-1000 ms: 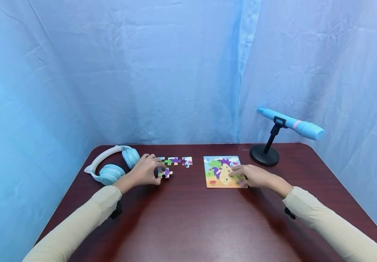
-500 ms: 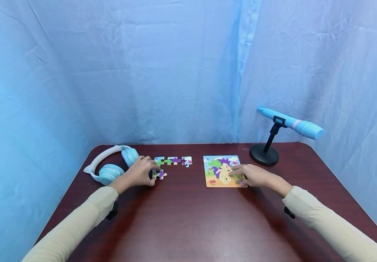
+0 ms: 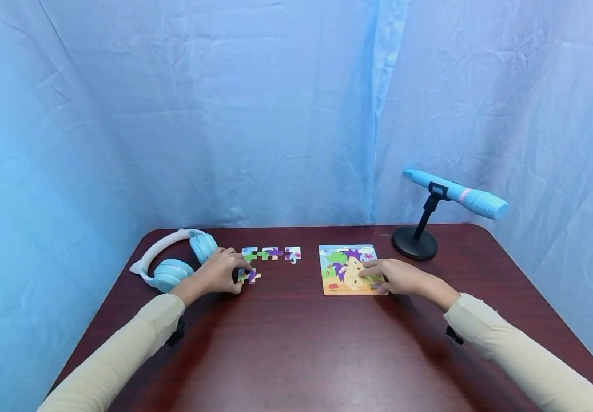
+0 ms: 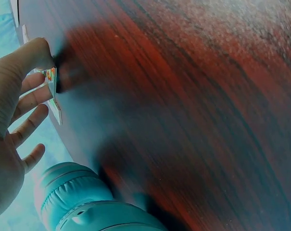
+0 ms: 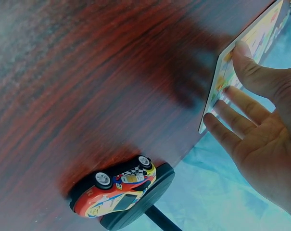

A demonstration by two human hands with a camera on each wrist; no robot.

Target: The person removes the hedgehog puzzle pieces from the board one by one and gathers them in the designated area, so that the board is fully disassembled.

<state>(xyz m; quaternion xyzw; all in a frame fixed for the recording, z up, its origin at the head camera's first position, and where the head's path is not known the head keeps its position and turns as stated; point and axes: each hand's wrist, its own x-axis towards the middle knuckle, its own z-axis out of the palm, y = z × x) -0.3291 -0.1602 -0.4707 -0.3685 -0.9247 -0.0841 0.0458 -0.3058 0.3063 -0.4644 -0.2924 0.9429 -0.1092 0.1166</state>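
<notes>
A colourful puzzle board [image 3: 350,269] with a cartoon animal lies on the dark red table [image 3: 296,343]. My right hand [image 3: 375,273] rests flat on the board's right part, fingers straight; the right wrist view shows the fingertips [image 5: 217,122] on the board's edge [image 5: 241,57]. My left hand [image 3: 241,273] pinches a loose puzzle piece [image 3: 250,276] against the table. In the left wrist view the piece [image 4: 53,91] sits between thumb and fingers. A row of three loose pieces [image 3: 271,253] lies just behind it.
Light blue headphones [image 3: 172,266] lie left of my left hand. A blue microphone [image 3: 456,194] on a black stand [image 3: 414,245] stands at the back right. The right wrist view shows a toy car [image 5: 117,187] beside the stand's base. Blue cloth surrounds the table.
My left hand has slid the loose piece a little to the left, toward the headphones. The right hand has stayed on the board.
</notes>
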